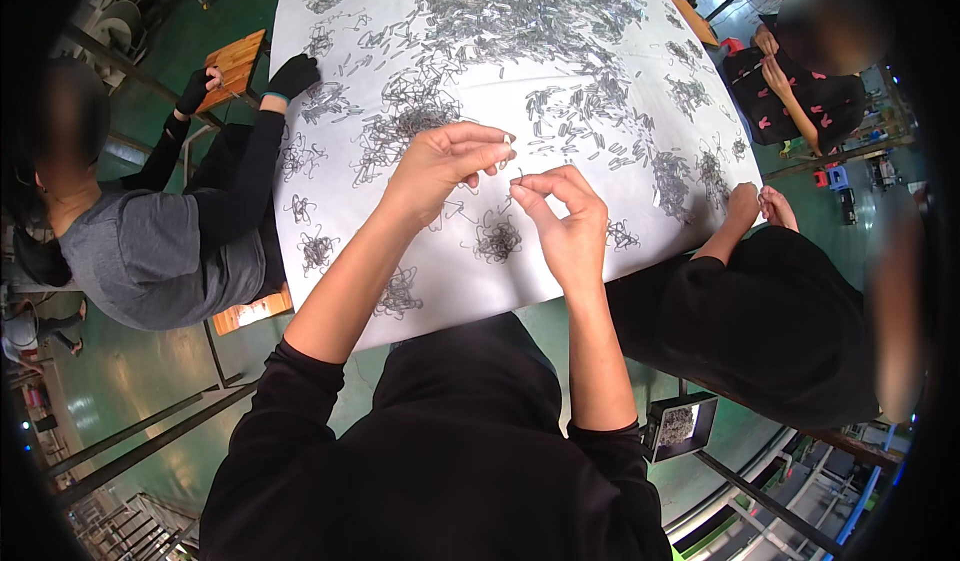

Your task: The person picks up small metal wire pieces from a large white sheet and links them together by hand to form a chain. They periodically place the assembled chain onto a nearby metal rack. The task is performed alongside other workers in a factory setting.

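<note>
A white sheet (640,261) covers the table, matte and smooth, strewn with thin grey wire clips (520,11): bent, springy-looking pieces, too many to count, densest in a broad heap at the far side and thinning toward the near edge into small tangled clumps. About six such clumps lie on the near part of the sheet, one (497,238) just below the hands and another (400,296) by the near edge.

The left hand (445,166) and the right hand (565,216) are raised over the sheet, fingertips nearly meeting. Each pinches thumb against forefinger on a small wire piece (513,169) held between them (too thin to tell whether it is one clip or two). Its long axis cannot be made out, though a short end seems to stand upward from the right fingertips.

Three other people sit round the table. One at the left wears a grey top and black gloves (293,76), one glove resting on the sheet among the clips. One at the right, in black, has both hands (758,206) at the sheet's edge. A third sits at the far right corner. A small open box (680,426) with grey clips in it sits below the table at the right.
</note>
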Motion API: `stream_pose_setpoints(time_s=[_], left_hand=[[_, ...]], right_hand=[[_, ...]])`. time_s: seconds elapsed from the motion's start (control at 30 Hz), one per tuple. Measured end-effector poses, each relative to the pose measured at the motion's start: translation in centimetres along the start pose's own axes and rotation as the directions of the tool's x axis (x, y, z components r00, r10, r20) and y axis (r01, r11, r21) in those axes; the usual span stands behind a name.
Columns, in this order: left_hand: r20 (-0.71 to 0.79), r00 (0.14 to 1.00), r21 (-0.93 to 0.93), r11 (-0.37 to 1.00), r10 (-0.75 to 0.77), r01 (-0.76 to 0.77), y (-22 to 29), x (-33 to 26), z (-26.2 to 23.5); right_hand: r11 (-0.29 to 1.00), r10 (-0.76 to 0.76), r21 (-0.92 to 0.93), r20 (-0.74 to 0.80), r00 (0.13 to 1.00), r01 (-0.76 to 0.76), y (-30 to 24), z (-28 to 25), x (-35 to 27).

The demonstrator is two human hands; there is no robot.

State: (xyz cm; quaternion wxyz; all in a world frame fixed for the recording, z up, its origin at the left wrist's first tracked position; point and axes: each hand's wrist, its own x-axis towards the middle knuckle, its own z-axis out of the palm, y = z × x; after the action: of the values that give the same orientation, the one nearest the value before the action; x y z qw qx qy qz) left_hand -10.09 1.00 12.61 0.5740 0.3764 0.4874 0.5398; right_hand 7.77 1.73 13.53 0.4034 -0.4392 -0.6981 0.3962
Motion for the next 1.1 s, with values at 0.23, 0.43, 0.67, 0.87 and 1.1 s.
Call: stream_pose_setpoints(time_s=[0.23,0.43,0.67,0.87,1.1], left_hand=[[-0.044,0.99,0.098,0.986,0.136,-0.131,1.2,-0.9,1.0],[-0.091,0.968,0.206,0.956,0.232,-0.21,1.3,-0.9,1.7],[-0.182,0.912,0.319,0.899,0.369,-0.3,2.3,-1.0,1.7],[-0.325,0.832,0.334,0.877,0.45,-0.344,3.8,-1.5,1.0],[-0.43,0.77,0.412,0.862,0.47,-0.296,3.6,-1.7,0.2]], right_hand=[[0.999,0.011,-0.037,0.002,1.0,-0.011,-0.6,0.6,0.9],[1.0,0.0,-0.028,0.068,0.998,0.002,0.2,0.5,1.8],[0.998,0.015,-0.064,0.059,0.998,-0.011,11.4,-2.7,8.3],[0.908,-0.164,-0.365,0.137,0.977,0.204,25.2,-2.9,18.5],[0.654,-0.087,-0.652,0.439,0.894,0.384,29.5,1.4,20.0]])
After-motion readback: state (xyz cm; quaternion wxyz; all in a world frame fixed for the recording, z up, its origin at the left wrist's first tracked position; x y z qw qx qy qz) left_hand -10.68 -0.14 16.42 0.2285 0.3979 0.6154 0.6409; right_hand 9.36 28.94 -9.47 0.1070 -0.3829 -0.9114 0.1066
